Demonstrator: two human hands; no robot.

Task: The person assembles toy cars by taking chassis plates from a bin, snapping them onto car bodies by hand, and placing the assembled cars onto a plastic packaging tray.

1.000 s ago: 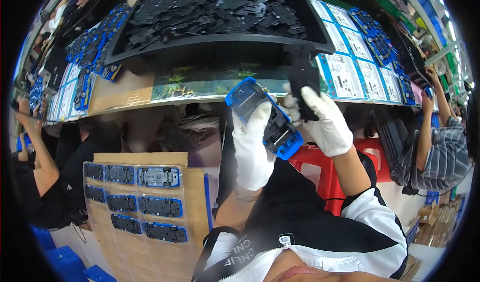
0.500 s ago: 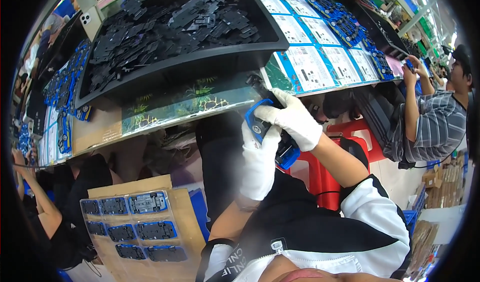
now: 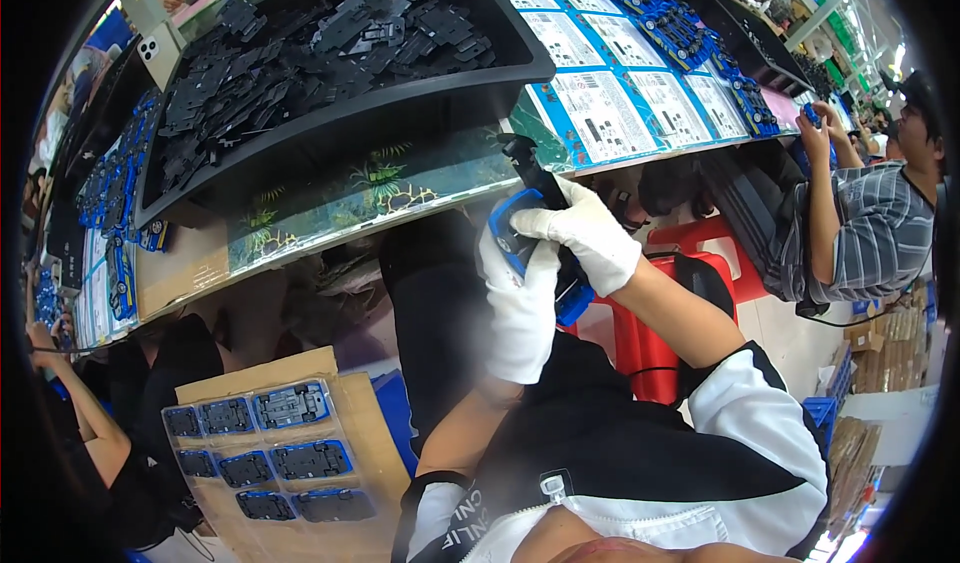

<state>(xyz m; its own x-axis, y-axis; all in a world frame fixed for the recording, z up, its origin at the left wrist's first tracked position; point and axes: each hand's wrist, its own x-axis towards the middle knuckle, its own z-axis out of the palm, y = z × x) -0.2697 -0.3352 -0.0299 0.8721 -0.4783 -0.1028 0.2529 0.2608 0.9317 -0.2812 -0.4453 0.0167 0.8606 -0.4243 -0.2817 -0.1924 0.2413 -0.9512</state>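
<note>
White gloves cover both my hands, held together over my lap just in front of the table edge. A blue toy car body lies between them, its wheel side partly showing. My left hand is closed round the car from below and the left. Over it from the right, my right hand has thumb and fingers pressed on the car and on a long black plastic part. That part sticks up past the car toward the table. Where it meets the car is hidden behind the right glove.
A large black tray heaped with black plastic parts stands ahead on the table. Printed blue-and-white sheets and rows of blue toy cars lie right. Lower left, a clear blister tray holds several cars, undersides up. Another person sits right.
The whole view has shifted slightly. The black part stands out more plainly above my right hand. Both hands keep their hold on the car.
</note>
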